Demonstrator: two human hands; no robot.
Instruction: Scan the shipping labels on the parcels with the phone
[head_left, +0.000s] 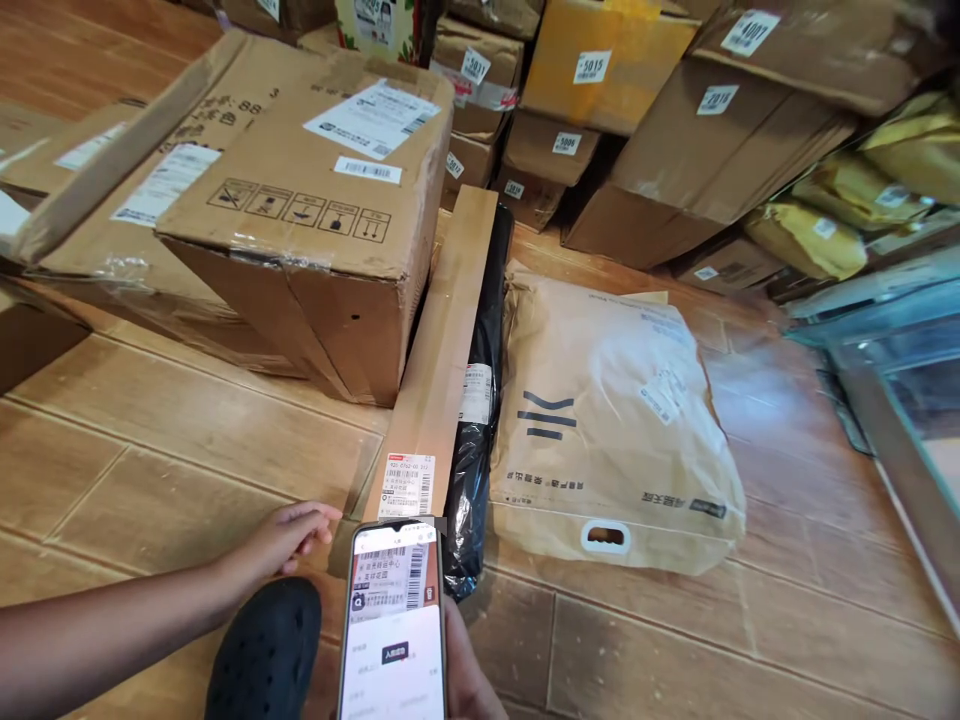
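Your right hand (469,665) grips a phone (394,620) upright over the near end of a long flat carton (442,370) on the floor, so its barcode label (406,485) fills the screen. Your left hand (289,535), fingers loosely extended and holding nothing, apparently steadies the carton's corner, between a large box (315,220) and a black-wrapped parcel (480,420).

phone (393,620): upright in the right hand, screen showing a scanned label
long carton (442,365): flat on the floor, barcode label at its near end
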